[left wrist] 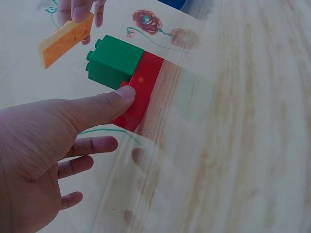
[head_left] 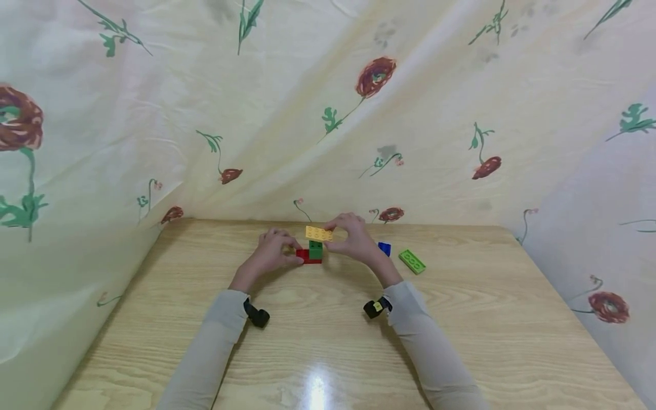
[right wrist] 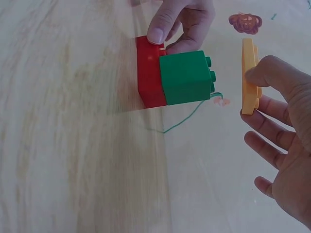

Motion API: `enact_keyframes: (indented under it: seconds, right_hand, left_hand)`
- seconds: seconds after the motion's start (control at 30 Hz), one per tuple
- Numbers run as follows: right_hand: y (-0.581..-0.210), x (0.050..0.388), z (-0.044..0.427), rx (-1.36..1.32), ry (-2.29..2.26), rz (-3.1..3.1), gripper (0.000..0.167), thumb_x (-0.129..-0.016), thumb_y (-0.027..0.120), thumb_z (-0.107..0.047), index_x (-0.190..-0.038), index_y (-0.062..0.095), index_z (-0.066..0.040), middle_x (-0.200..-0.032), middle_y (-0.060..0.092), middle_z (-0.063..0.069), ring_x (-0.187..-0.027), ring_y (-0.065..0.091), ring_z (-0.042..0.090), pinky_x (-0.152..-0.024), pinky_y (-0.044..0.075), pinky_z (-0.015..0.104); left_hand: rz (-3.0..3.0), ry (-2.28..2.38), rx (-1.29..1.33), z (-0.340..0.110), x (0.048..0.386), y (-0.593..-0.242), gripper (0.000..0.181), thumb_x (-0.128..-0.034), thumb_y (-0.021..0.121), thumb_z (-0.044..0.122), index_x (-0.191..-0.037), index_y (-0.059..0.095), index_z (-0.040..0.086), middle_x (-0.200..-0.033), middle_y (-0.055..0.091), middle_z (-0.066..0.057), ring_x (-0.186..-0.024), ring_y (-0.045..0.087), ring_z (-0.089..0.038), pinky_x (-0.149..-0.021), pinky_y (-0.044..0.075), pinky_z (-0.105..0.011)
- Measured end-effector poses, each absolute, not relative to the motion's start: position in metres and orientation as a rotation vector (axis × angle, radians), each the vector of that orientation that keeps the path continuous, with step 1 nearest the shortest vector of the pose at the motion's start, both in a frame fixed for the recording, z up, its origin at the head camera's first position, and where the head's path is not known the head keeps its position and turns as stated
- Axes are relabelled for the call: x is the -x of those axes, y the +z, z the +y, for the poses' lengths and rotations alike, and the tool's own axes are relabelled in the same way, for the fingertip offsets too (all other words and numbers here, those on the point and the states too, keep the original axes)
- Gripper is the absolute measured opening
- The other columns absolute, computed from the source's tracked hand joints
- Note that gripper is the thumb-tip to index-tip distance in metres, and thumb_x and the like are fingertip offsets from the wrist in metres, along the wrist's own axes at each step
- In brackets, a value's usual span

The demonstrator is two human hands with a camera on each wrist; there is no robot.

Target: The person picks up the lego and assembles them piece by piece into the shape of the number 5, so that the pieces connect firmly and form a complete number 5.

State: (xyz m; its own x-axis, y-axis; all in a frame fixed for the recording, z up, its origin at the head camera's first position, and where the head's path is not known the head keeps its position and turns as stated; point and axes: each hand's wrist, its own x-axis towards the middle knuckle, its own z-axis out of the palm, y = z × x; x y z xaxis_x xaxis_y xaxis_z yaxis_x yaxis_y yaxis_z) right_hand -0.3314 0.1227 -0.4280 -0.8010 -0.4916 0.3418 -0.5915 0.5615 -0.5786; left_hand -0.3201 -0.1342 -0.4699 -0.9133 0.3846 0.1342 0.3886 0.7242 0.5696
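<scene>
The left hand (left wrist: 46,148) pinches a red brick (left wrist: 147,80); above it, the right hand (right wrist: 299,138)'s yellow brick (right wrist: 248,96), only pinched, might slip.

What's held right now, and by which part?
Right hand pinches the yellow brick by one end. Left hand holds the red brick at the end away from the green brick.
</scene>
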Motion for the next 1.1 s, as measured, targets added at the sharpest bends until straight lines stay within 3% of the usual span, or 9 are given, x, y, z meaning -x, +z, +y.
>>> enact_keyframes:
  seconds: [0.5,1.1]
  right_hand:
    - [-0.435,0.329,0.115,-0.961,1.034,-2.635,0.03,-0.087,0.081,-0.018,-0.116,0.074,-0.009,-0.109,0.07,0.006,-0.113,0.053,0.028,-0.107,0.03,0.058]
    - [-0.44,0.327,0.11,-1.004,1.015,-2.648,0.029,-0.091,0.079,-0.02,-0.117,0.073,-0.009,-0.111,0.071,0.008,-0.113,0.053,0.03,-0.104,0.028,0.057]
  left_hand:
    - [-2.913,-0.959,0.661,-0.135,0.32,-0.47,0.028,-0.0856,0.083,0.036,-0.107,0.077,0.019,-0.118,0.068,-0.007,-0.127,0.043,-0.032,-0.107,0.025,-0.058]
    - [-2.911,-0.933,0.676,-0.136,0.319,-0.469,0.028,-0.0857,0.083,0.036,-0.103,0.076,0.016,-0.118,0.068,-0.007,-0.123,0.045,-0.032,-0.107,0.026,-0.06]
